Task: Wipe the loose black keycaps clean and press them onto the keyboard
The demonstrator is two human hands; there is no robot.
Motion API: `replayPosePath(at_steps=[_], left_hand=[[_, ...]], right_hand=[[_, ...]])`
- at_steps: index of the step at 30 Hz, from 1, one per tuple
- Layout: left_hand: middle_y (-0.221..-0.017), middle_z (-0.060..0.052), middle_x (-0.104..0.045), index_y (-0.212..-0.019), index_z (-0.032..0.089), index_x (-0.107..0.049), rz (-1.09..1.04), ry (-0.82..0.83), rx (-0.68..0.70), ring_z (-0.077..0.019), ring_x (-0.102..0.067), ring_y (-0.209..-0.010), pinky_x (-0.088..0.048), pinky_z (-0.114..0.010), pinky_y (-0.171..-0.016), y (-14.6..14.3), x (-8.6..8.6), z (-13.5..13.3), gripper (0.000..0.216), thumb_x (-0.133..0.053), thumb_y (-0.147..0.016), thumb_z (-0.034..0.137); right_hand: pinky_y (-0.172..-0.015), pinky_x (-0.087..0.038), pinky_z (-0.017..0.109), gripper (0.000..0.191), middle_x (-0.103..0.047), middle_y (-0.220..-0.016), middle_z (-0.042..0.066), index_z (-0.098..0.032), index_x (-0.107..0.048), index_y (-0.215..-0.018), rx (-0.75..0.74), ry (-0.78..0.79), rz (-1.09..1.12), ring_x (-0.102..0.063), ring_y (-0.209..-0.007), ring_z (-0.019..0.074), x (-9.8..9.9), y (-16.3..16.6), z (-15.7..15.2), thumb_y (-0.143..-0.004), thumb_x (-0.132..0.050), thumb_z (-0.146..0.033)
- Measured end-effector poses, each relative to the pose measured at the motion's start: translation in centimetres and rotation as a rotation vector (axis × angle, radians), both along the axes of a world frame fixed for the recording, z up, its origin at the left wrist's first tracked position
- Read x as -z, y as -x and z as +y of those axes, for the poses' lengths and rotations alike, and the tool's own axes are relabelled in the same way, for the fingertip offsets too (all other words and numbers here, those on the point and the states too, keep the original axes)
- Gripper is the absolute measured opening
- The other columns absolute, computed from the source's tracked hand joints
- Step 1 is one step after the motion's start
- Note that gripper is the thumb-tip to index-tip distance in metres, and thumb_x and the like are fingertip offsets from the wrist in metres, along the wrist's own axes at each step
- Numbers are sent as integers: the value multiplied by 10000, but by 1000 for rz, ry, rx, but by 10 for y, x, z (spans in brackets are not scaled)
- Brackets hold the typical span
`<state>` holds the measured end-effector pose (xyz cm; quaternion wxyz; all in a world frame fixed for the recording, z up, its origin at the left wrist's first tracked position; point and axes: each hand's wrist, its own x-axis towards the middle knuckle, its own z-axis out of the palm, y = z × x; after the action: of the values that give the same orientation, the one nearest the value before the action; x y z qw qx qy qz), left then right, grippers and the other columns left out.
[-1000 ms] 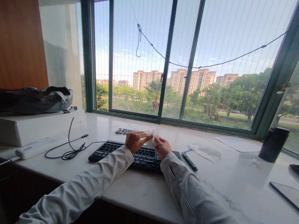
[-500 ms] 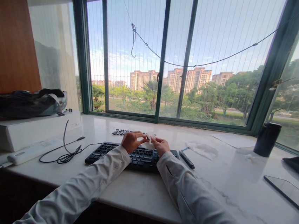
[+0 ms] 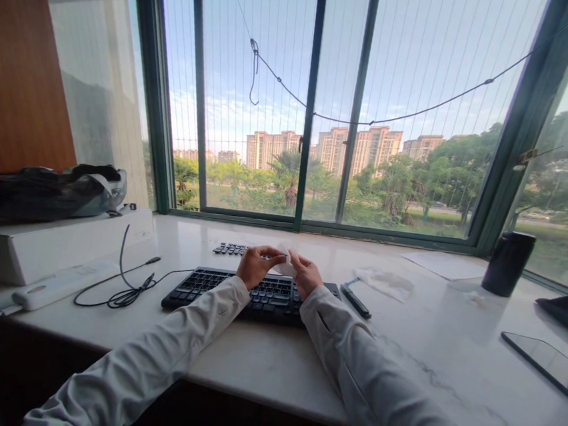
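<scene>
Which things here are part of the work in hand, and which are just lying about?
Likely in the work:
- white tissue, held by left hand and right hand
- black keyboard beneath
- loose black keys

Likely just lying about:
- black cylinder
- power strip
- white box

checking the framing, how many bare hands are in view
2: the left hand and the right hand, both holding a white tissue above the keyboard; no others show.

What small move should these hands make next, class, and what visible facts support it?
Probably rub the white tissue gently between the fingertips: the left hand and right hand both pinch it above the keyboard, and loose keycaps lie beyond. Whether the tissue wraps anything is too small to tell.
</scene>
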<state>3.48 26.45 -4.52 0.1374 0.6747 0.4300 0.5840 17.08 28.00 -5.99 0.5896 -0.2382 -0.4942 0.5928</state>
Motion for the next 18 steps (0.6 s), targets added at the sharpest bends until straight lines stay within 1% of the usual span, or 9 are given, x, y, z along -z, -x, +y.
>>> replayPosePath(at_steps=[3, 6, 7, 8, 10, 12, 13, 15, 18], left_hand=[[-773, -53, -711, -777, 139, -711, -148, 129, 139, -169, -636, -684, -499, -273, -637, 1, 2, 5, 372, -716, -604, 468], [-739, -58, -704, -830, 125, -708, -224, 245, 230, -135, -599, -571, -454, -235, -499, -1, 4, 4, 424, -690, -629, 498], [-725, -57, -702, -836, 124, -708, -228, 271, 249, -126, -587, -546, -440, -228, -477, -2, 4, 3, 433, -681, -636, 507], [-721, -58, -701, -835, 124, -709, -227, 285, 266, -123, -583, -539, -438, -226, -475, -2, 5, 2, 436, -677, -638, 512], [-735, -62, -703, -806, 124, -713, -204, 270, 285, -135, -599, -578, -465, -239, -524, -3, 5, 2, 426, -689, -624, 509], [-754, -62, -707, -764, 130, -715, -139, 213, 260, -159, -621, -647, -492, -267, -612, -3, 5, 1, 395, -707, -607, 492], [-752, -58, -708, -749, 137, -716, -88, 177, 220, -168, -628, -671, -495, -280, -649, -2, 5, 1, 374, -711, -605, 483], [-737, -42, -709, -738, 162, -720, 27, 90, 101, -178, -635, -691, -492, -295, -687, -1, 4, -1, 321, -707, -622, 461], [-728, -13, -710, -754, 211, -722, 179, -65, -70, -174, -637, -692, -483, -290, -680, 0, 2, -6, 238, -686, -665, 429]], right_hand=[[-647, -448, 263, 509, -681, -719, 55, -133, -714, -844, -59, -44, -7, -597, -685, 165, -1, 1, -3, -531, -718, -534], [-641, -449, 268, 503, -679, -723, 48, -136, -710, -862, -27, -106, -68, -590, -668, 161, 1, -1, -1, -568, -691, -544], [-637, -448, 265, 492, -678, -717, 43, -136, -710, -856, -7, -114, -78, -588, -659, 156, 2, -2, 1, -578, -686, -541], [-635, -448, 263, 478, -675, -706, 38, -136, -711, -844, 9, -113, -80, -586, -650, 152, 3, -3, 2, -581, -687, -534], [-622, -448, 259, 456, -668, -668, 29, -131, -712, -809, 38, -79, -81, -581, -620, 143, 5, -5, 5, -570, -697, -519], [-603, -449, 255, 455, -656, -626, 21, -124, -712, -782, 76, -37, -110, -577, -588, 139, 7, -6, 7, -556, -704, -518], [-592, -449, 253, 459, -651, -610, 18, -120, -712, -774, 100, -22, -134, -576, -575, 137, 9, -7, 8, -553, -703, -522], [-573, -447, 248, 465, -647, -596, 15, -117, -712, -772, 155, -2, -172, -574, -558, 134, 11, -7, 10, -553, -701, -527], [-557, -446, 241, 471, -660, -614, 19, -117, -715, -788, 215, 19, -193, -573, -550, 129, 15, -7, 14, -543, -713, -519]])
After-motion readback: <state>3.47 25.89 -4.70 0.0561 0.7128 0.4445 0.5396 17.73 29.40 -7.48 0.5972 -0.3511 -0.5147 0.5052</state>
